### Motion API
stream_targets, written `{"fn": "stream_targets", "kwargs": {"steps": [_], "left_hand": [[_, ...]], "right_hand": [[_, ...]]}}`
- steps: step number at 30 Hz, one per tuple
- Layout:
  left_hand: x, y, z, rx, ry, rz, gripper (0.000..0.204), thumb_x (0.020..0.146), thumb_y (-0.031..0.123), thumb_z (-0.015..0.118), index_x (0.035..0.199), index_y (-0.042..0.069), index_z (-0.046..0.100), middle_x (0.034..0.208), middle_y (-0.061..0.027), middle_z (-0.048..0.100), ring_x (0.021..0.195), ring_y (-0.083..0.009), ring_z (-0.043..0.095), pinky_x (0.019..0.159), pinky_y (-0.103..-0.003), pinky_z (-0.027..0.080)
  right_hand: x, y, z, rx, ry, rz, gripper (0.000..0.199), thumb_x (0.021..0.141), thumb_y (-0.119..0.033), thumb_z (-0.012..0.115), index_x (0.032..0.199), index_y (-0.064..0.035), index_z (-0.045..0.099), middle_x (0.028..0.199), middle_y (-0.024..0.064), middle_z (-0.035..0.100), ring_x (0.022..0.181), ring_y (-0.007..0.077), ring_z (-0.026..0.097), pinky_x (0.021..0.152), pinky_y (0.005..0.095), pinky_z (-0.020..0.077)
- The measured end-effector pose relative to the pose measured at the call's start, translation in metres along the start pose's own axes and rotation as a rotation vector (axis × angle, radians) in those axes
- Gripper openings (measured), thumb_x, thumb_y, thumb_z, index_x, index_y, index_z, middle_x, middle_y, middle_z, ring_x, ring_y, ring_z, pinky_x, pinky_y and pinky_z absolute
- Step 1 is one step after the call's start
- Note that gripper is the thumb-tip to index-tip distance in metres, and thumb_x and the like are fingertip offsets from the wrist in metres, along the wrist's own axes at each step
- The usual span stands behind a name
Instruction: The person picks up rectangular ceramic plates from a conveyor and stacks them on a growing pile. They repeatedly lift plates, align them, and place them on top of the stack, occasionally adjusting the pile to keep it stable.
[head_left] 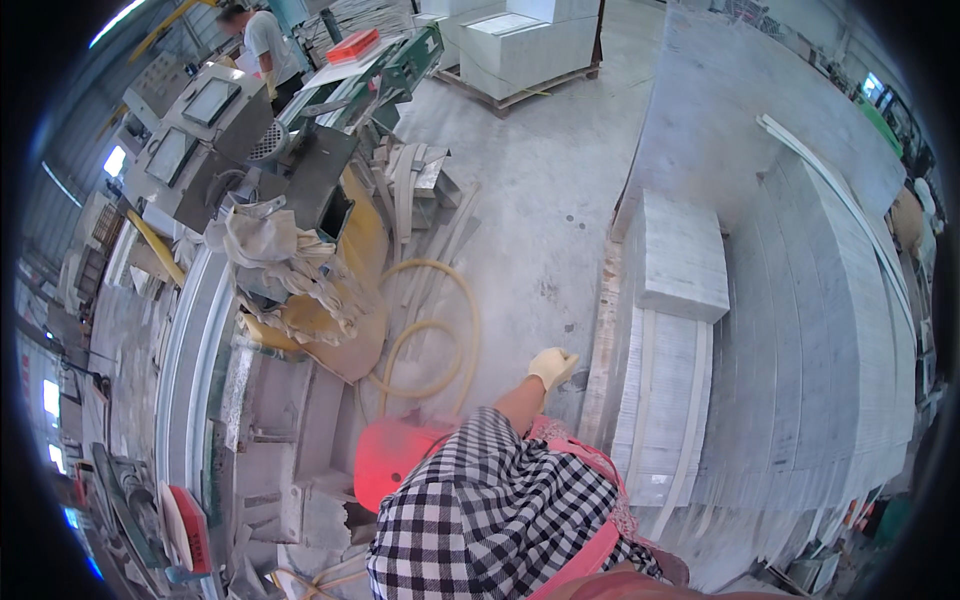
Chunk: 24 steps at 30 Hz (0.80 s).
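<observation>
Figure. Head-camera view of a stone-cutting workshop, taken from above the worker. The worker's right hand, in a pale work glove, hung at centre frame at the end of a bare forearm; its fingers were curled loosely together and clamped on nothing that could be seen. The left hand was out of view, so its grip could not be told. Below the arm, a black-and-white checked shirt and a pink apron strap filled the lower centre.

The gloved hand hovered over the concrete floor, just beside the near edge of a stack of grey stone slabs that took up the right half of the frame. A shorter pile of slabs lay on top, with white strips along its front face. To the left of the hand, a yellow hose looped over the floor beside a red stool; a cutting machine draped with rags stood at upper left, where another person worked.

Judged from the posture, the step in hand was an approach to the slabs, hand empty. The next move would call for opening the fingers and reaching right to the nearest slab edge.
</observation>
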<state>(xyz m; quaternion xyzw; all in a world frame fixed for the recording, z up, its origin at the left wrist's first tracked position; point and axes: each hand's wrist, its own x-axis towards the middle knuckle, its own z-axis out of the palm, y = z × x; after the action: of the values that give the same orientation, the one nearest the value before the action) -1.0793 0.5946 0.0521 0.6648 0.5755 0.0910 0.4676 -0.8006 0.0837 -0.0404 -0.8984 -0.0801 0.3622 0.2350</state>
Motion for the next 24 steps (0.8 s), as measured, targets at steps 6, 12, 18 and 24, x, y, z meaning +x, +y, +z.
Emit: {"fn": "stream_targets", "kwargs": {"steps": [6,12,18,24], "left_hand": [[0.057,-0.074,-0.009,-0.089,0.044,0.167,0.053,0.086,0.052,0.059,0.099,0.002,0.073,0.097,-0.0224,0.072,0.095,-0.0359,0.07,0.082,-0.045,0.054],[0.074,-0.165,-0.05,0.003,-0.063,-0.198,0.062,0.085,0.055,0.059,0.114,0.0,0.069,0.105,-0.0248,0.071,0.102,-0.0384,0.068,0.088,-0.046,0.052],[0.071,-0.181,-0.087,0.066,-0.153,-0.299,0.057,0.085,0.049,0.059,0.115,0.001,0.069,0.11,-0.0221,0.071,0.105,-0.0357,0.068,0.089,-0.045,0.052],[0.093,-0.179,-0.089,0.032,-0.162,-0.209,0.045,0.089,0.043,0.059,0.109,0.005,0.071,0.098,-0.0173,0.073,0.09,-0.0312,0.07,0.081,-0.043,0.053]], "right_hand": [[0.01,-0.035,0.018,-0.048,0.014,-0.036,0.032,0.093,-0.027,0.059,0.107,0.0014,0.066,0.088,0.0123,0.068,0.079,0.0257,0.062,0.074,0.0392,0.0482],[0.035,-0.089,0.027,-0.029,0.105,-0.228,0.034,0.092,-0.027,0.059,0.109,0.0016,0.066,0.088,0.0132,0.068,0.079,0.0267,0.062,0.074,0.0399,0.0476],[0.026,-0.161,0.032,0.182,-0.017,-0.31,0.041,0.094,-0.033,0.059,0.112,0.0029,0.068,0.091,0.0075,0.068,0.084,0.0193,0.06,0.075,0.0343,0.0472],[0.018,-0.137,0.066,0.208,-0.033,-0.035,0.043,0.093,-0.032,0.056,0.114,0.0035,0.067,0.091,0.01,0.068,0.083,0.0194,0.061,0.077,0.0339,0.0481]]}}
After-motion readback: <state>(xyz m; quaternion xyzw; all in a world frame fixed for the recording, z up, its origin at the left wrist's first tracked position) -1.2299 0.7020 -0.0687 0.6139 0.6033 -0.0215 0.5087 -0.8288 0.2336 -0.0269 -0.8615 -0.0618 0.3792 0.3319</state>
